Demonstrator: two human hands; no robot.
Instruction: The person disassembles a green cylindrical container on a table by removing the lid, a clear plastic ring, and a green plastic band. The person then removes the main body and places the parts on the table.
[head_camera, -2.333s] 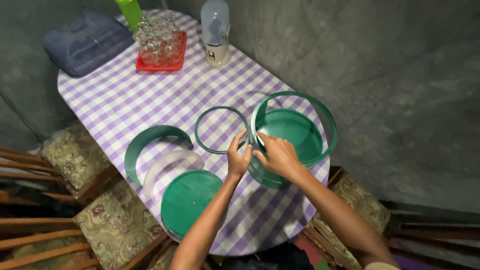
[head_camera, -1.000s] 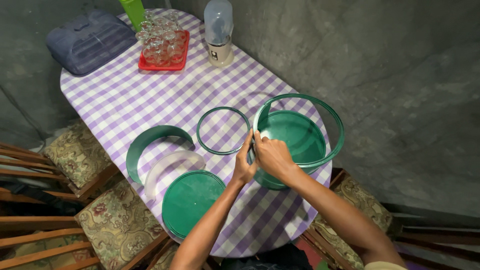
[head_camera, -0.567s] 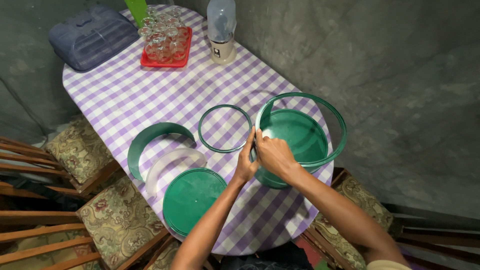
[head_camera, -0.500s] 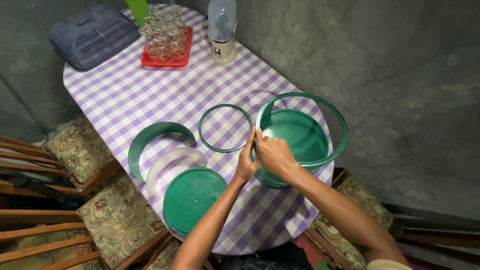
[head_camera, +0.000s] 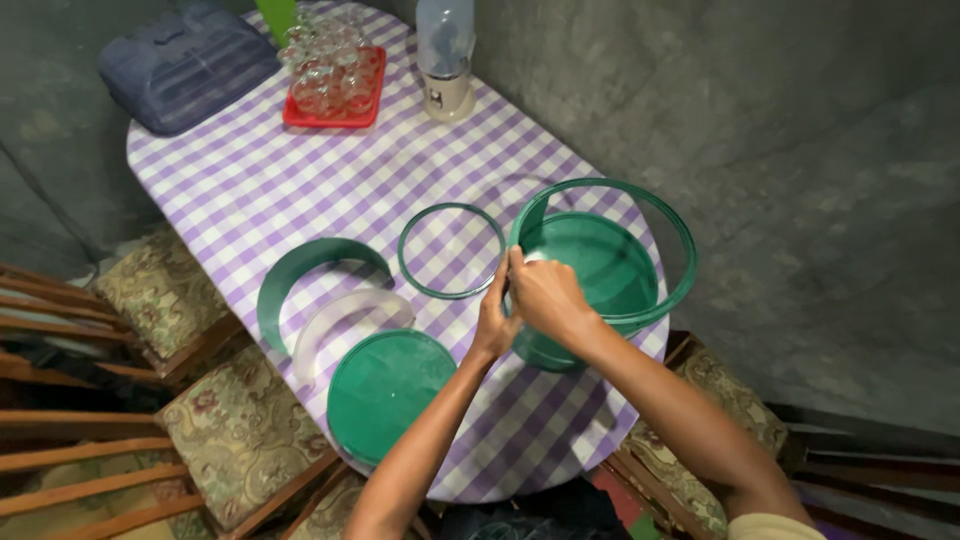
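A round green container (head_camera: 600, 265) with a clear wall and a green top rim stands on the near right of the checked table (head_camera: 300, 190). Both hands meet at its near-left side. My right hand (head_camera: 545, 295) grips the container's wall at the edge. My left hand (head_camera: 493, 315) presses against the same edge from the left, fingers closed on it. A loose green ring (head_camera: 450, 250) lies just left of the hands. A flat green lid (head_camera: 390, 395) lies below it, under my left forearm.
A curved green piece (head_camera: 310, 275) and a curved clear piece (head_camera: 345, 320) lie at the table's left edge. At the far end stand a red tray of glasses (head_camera: 335, 80), a bottle (head_camera: 447, 55) and a blue box (head_camera: 185, 65). Cushioned chairs (head_camera: 240, 430) stand left; grey wall right.
The view has shifted slightly, so the table sits a bit lower and to the right in the picture. My hands have stayed at the container's near-left edge.
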